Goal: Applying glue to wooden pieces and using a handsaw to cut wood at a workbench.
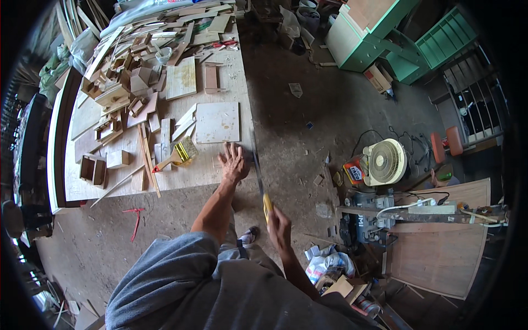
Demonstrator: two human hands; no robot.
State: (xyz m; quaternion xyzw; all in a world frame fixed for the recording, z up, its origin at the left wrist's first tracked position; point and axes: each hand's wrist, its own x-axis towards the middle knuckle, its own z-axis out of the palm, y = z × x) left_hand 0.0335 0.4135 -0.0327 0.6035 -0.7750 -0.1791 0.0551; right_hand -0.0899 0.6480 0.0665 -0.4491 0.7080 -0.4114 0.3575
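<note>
My right hand point(279, 226) is closed round the yellow handle of a handsaw point(259, 175), whose thin dark blade runs up along the right edge of the workbench. Fingers spread, my left hand point(234, 164) lies flat near that edge, close beside the blade. It seems to press on a pale piece of wood, but what lies beneath it is mostly hidden. Just beyond my left fingertips is a square wooden board point(218, 122). To the left lies a paintbrush point(179, 155) with a yellow-and-black handle.
Wood offcuts and small wooden boxes point(93, 169) crowd the workbench point(192, 179). A cream fan point(386, 162) stands on the floor at right, near a compressor-like machine point(366, 220). Green furniture point(357, 44) stands at the far right. A red strap point(135, 223) lies on the floor.
</note>
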